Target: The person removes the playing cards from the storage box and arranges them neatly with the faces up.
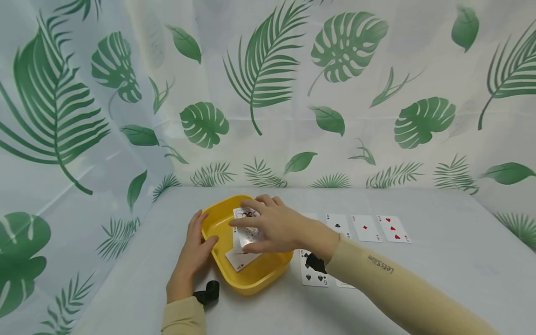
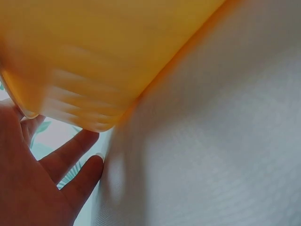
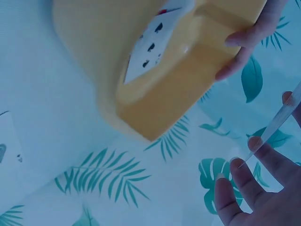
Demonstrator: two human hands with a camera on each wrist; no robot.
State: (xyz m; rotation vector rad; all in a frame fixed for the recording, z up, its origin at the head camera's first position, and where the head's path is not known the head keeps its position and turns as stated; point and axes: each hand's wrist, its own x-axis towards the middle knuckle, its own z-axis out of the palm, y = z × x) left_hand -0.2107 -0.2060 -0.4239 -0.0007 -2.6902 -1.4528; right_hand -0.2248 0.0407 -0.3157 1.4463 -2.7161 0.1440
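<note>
My left hand (image 1: pixel 194 249) holds the left rim of a yellow tray (image 1: pixel 247 286), thumb and fingers at its edge. In the left wrist view two fingers stretch along the tray's outer wall (image 2: pixel 94 84). Over the tray, my right hand (image 1: pixel 276 228) holds a picture playing card (image 1: pixel 250 237) between thumb and fingers. The right wrist view shows this card (image 3: pixel 277 123) almost edge-on against the fingertips. Beneath it, loose playing cards (image 1: pixel 235 256) lie in the tray, partly hidden by the hand; a spade card (image 3: pixel 149 47) shows among them.
Right of the tray, an upper row holds a club card (image 1: pixel 337 225), a one-diamond card (image 1: pixel 366 228) and a three of hearts (image 1: pixel 393 228). Nearer lies a six of spades (image 1: pixel 314 277), partly behind the right wrist. Leaf-printed curtains (image 1: pixel 268 139) enclose the white table (image 1: pixel 439 270).
</note>
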